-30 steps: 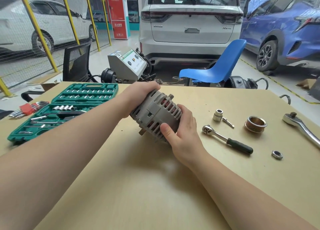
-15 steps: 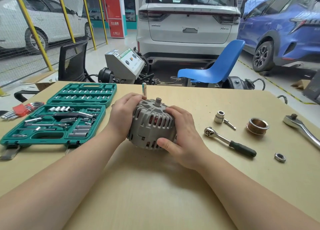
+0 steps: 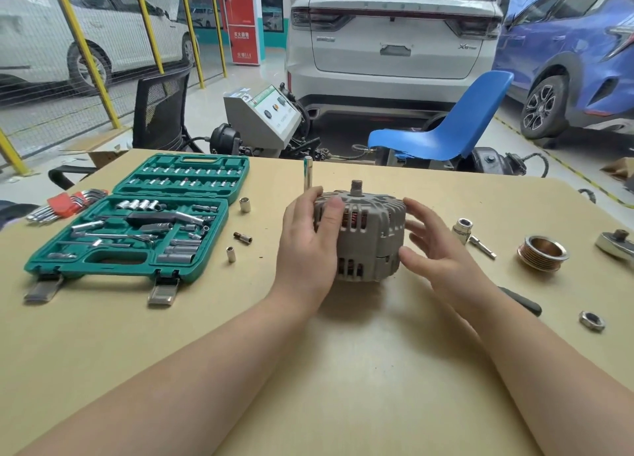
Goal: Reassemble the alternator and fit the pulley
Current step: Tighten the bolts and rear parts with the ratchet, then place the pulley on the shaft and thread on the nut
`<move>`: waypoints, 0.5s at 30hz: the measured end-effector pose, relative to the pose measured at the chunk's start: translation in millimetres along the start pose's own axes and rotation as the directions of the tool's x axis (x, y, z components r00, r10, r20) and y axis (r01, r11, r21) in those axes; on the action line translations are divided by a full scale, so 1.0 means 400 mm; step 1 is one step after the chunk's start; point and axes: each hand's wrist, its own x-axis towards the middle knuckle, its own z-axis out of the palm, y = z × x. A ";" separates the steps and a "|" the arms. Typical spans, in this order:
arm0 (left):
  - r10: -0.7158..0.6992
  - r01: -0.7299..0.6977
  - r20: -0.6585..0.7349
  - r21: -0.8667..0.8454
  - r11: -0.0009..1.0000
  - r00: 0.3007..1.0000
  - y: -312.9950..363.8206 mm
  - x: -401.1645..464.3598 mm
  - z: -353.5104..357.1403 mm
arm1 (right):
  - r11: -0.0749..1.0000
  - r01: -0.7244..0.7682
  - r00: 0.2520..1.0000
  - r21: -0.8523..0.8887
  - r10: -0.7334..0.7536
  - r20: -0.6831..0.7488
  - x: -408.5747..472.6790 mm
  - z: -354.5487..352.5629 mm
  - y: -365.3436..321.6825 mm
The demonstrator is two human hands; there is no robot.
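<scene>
The grey alternator stands on the tan table with its threaded shaft pointing up. My left hand grips its left side, thumb across the vents. Just off its right side, my right hand has its fingers spread and relaxed, the fingertips at or near the housing. The brass grooved pulley lies to the right. A hex nut rests near the right edge.
An open green socket set fills the left. Loose sockets and a bit lie between it and the alternator. A socket with an extension, a ratchet head and a dark handle lie right. A tall socket stands behind.
The alternator was turned from lying tilted in both hands to standing shaft-up on the table. My right hand has let go and opened beside it.
</scene>
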 end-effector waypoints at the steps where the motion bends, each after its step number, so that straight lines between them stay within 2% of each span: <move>1: -0.008 0.007 -0.014 -0.036 0.999 1.000 -0.003 -0.002 -0.002 | 0.998 -0.007 1.000 0.066 0.007 0.005 -0.001 0.002 -0.001; 5: -0.168 0.154 -0.030 -0.269 0.951 0.985 -0.027 0.010 -0.018 | 0.969 -0.022 0.998 0.248 0.034 -0.043 0.001 0.017 -0.018; 8: -0.270 0.248 -0.005 -0.381 0.891 0.963 -0.035 0.048 -0.025 | 0.974 -0.060 0.990 0.217 0.086 -0.111 -0.002 0.017 -0.021; 10: -0.301 0.302 0.068 -0.416 0.858 0.951 -0.029 0.085 -0.025 | 0.989 -0.091 0.971 0.113 0.113 -0.211 -0.001 0.009 -0.028; 12: -0.319 0.360 0.167 -0.444 0.821 0.933 -0.028 0.117 -0.020 | 0.988 -0.119 0.922 -0.099 0.072 -0.381 0.004 -0.016 -0.037; 15: -0.310 0.392 0.243 -0.495 0.775 0.919 -0.045 0.132 -0.017 | 0.877 -0.222 0.812 -0.426 -0.075 -0.578 0.009 -0.098 -0.033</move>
